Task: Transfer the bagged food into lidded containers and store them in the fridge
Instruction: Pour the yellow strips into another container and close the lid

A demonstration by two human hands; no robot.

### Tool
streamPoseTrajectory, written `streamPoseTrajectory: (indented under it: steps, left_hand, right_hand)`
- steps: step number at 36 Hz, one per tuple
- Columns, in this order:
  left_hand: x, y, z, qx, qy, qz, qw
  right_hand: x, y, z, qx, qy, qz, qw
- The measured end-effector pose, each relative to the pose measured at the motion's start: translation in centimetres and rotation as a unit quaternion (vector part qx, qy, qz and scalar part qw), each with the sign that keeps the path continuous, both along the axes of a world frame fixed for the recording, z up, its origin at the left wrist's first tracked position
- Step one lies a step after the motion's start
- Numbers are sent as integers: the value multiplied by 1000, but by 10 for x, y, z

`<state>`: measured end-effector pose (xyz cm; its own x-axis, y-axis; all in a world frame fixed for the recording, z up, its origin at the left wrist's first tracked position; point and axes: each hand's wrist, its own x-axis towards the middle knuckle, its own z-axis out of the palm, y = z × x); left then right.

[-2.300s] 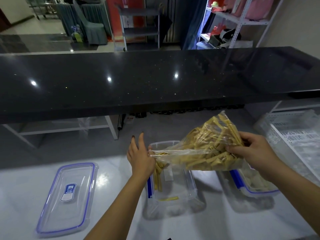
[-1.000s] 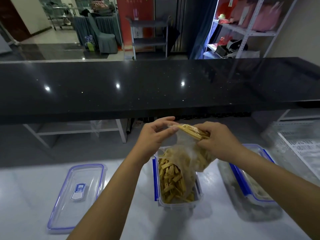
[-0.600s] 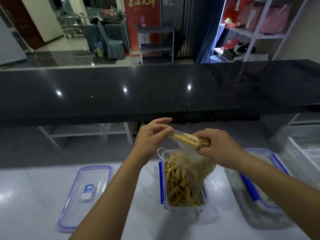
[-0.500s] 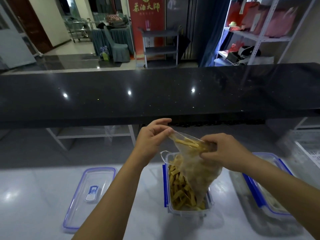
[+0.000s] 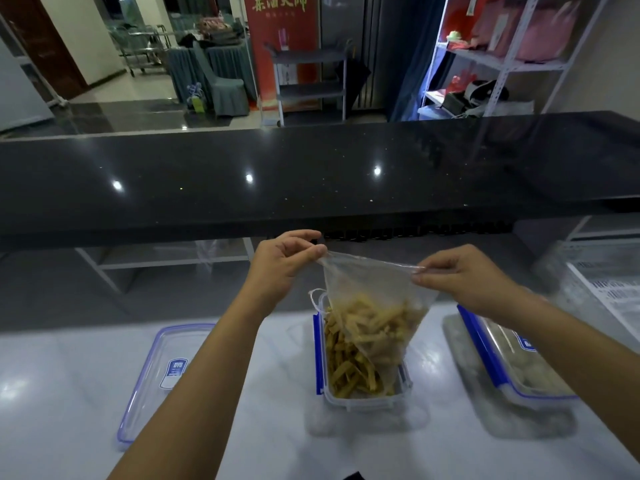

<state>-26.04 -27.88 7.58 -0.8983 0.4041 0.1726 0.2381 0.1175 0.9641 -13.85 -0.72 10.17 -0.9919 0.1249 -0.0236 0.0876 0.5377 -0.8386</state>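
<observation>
A clear plastic bag (image 5: 367,282) hangs upside down over an open clear container (image 5: 363,398) with blue clasps. My left hand (image 5: 282,265) pinches one bottom corner of the bag and my right hand (image 5: 457,275) pinches the other, so the bag's bottom edge is stretched flat between them. Yellow food strips (image 5: 349,365) fill the container, and more sit in the bag's lower part above it. The container's loose lid (image 5: 162,379) lies flat on the white counter to the left.
A second container (image 5: 519,368) with a blue-clasped lid stands to the right, pale food inside. A white slotted crate (image 5: 602,282) sits at the far right. A raised black counter (image 5: 311,178) runs across behind the white worktop (image 5: 69,393).
The bag went from lying sideways to hanging mouth-down over the container. Most strips have dropped in. Both hands have moved apart to the bag's bottom corners and lifted it.
</observation>
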Motion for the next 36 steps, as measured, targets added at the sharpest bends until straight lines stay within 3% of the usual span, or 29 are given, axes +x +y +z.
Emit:
streamPoseTrajectory:
  steps: [5, 11, 14, 17, 20, 27, 32, 36]
  left_hand:
    - [3, -1, -12, -1, -33, -74, 997]
    - [3, 3, -23, 43, -48, -35, 997]
    - [1, 3, -32, 23, -102, -89, 991]
    - [4, 10, -49, -33, -131, -101, 986]
    - [6, 19, -60, -14, -127, -69, 989]
    - [0, 18, -45, 76, -105, -48, 990]
    - [8, 24, -60, -15, -150, -63, 987]
    - [14, 24, -67, 9, -157, -40, 987]
  right_hand:
    - [2, 4, -6, -27, 5, -10, 1000]
    - [6, 8, -18, -57, 4, -94, 994]
    - [15, 4, -36, -175, -41, -175, 968]
    - [28, -4, -66, -269, -94, -174, 943]
    - [34, -14, -85, -284, -97, -174, 938]
    - [27, -11, -76, -357, 26, -206, 911]
    - [35, -19, -97, -350, -36, -207, 913]
    - [34, -22, -99, -359, -39, -209, 909]
